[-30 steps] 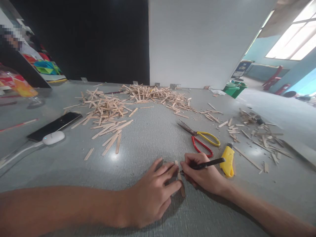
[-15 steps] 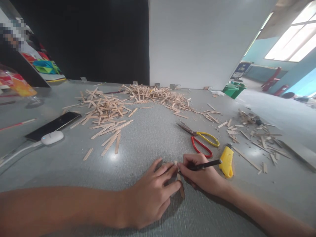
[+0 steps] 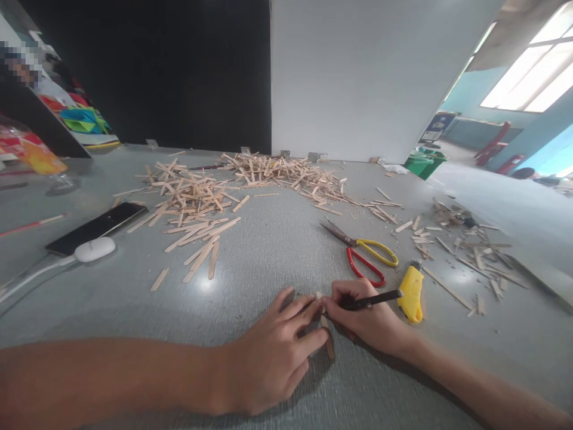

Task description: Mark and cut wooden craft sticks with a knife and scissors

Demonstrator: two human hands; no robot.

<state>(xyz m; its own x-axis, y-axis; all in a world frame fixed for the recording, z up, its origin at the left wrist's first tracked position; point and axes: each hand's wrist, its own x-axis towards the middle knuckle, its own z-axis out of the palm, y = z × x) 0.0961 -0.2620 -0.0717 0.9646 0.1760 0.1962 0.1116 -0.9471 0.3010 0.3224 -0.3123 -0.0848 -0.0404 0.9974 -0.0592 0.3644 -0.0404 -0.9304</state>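
Note:
My left hand [image 3: 277,352] rests on the table with its fingers partly spread, its fingertips pressing a wooden craft stick [image 3: 328,345] against the surface. The stick's upper end shows between my two hands; its middle is partly covered by fingers. In a writing grip, my right hand [image 3: 364,313] is closed around a black pen [image 3: 378,298], whose tip meets the stick close to the left fingertips. Scissors [image 3: 373,251] with one red and one yellow handle lie open beyond the right hand. A yellow utility knife [image 3: 410,292] lies just to its right.
Heaps of craft sticks [image 3: 192,194] spread across the back. Cut pieces and scraps [image 3: 478,251] litter the right side. To the left are a black phone [image 3: 96,229], a white corded device [image 3: 95,249] and a bottle [image 3: 33,155]. A black and white panel [image 3: 340,77] stands behind.

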